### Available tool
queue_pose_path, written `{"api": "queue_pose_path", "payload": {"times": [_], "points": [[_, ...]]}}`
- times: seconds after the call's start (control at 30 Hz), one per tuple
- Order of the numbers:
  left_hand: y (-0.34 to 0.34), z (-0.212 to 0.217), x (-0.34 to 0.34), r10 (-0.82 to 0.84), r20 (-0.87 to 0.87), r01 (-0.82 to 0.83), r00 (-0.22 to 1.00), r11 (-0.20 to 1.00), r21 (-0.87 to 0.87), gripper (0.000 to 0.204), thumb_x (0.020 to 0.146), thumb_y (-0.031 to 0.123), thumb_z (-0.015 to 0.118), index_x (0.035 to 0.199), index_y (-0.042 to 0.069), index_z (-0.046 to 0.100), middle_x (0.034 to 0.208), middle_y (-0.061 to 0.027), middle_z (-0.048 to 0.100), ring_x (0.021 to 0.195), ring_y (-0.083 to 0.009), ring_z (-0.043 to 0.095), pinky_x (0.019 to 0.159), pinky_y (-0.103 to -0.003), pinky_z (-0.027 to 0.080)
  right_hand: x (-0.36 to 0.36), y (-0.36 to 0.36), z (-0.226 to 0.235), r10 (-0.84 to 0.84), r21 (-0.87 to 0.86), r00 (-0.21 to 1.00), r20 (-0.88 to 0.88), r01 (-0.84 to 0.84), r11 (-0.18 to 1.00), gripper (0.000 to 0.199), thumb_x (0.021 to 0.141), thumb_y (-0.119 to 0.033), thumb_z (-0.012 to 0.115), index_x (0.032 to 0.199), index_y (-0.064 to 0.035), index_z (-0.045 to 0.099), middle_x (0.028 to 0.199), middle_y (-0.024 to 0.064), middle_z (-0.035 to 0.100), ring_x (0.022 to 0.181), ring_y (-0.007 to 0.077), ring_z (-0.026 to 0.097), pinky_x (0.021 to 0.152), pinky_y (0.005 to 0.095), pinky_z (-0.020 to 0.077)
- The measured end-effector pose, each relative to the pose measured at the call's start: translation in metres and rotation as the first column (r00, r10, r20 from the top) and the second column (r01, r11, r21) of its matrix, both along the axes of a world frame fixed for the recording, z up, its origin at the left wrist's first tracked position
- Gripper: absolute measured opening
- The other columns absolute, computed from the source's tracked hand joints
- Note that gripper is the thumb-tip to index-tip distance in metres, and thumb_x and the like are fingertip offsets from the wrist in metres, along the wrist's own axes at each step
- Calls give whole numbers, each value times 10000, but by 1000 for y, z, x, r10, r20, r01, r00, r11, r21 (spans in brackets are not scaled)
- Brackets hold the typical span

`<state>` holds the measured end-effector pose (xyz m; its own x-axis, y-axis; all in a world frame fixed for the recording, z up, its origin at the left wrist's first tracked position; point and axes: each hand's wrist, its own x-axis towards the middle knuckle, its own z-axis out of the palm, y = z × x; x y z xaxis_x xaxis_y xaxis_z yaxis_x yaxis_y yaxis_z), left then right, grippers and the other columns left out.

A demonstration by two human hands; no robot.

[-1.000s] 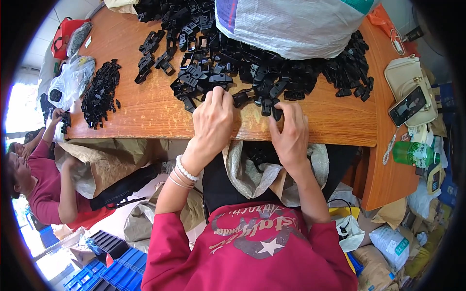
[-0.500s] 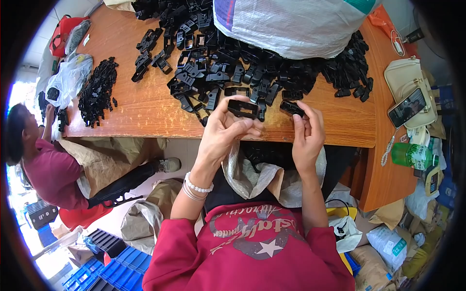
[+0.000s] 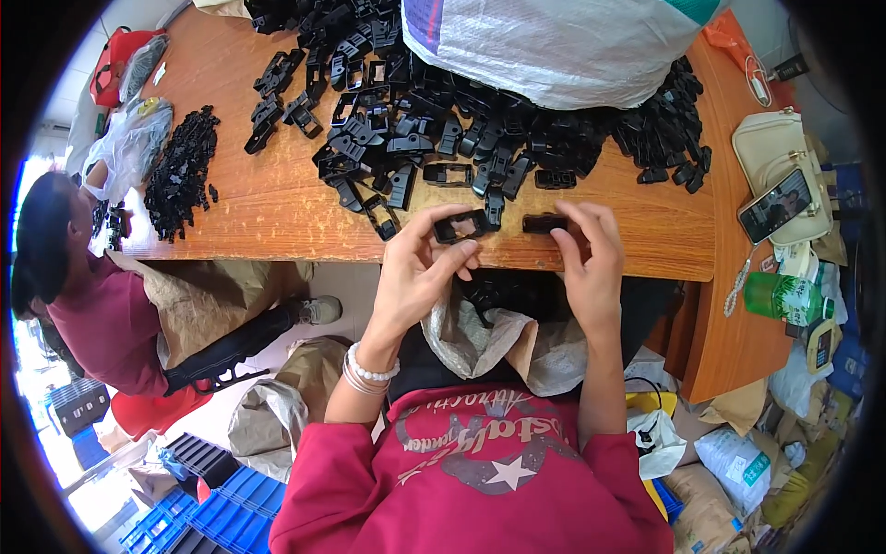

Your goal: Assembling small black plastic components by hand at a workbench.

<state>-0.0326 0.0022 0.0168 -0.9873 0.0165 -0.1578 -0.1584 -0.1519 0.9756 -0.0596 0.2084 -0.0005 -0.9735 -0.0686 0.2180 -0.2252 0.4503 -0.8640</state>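
Over the front edge of the wooden table, my left hand (image 3: 414, 268) pinches a black rectangular plastic frame (image 3: 460, 226) with an opening through its middle. To its right, my right hand (image 3: 592, 256) grips a smaller, narrow black plastic part (image 3: 544, 223) by its right end, between thumb and fingers. A gap separates the two pieces. Just beyond my hands spreads a large heap of similar black plastic parts (image 3: 413, 143). One loose black frame (image 3: 448, 174) lies at the near side of the heap, behind the held frame.
A white woven sack (image 3: 544, 55) rests on the heap. Tiny black pieces (image 3: 183, 175) form a pile at left, near a seated person (image 3: 97, 309). An open woven bag (image 3: 480, 342) hangs below the table edge at my lap. A phone (image 3: 773, 205) leans on a cream handbag at right.
The frame in my left hand has turned and come slightly nearer. My right hand has tipped its part level and lowered it a little. The person at left has leaned forward.
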Motion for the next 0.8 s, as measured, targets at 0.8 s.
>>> {"api": "queue_pose_path", "payload": {"times": [0.8], "points": [[2, -10, 5, -159, 125, 168, 979, 984, -57, 269, 897, 8, 617, 1153, -62, 569, 852, -75, 661, 685, -94, 625, 624, -213, 499, 2, -30, -11, -133, 221, 926, -353, 221, 950, 154, 824, -7, 636, 975, -31, 622, 874, 104, 556, 815, 285, 550, 726, 397, 422]]}}
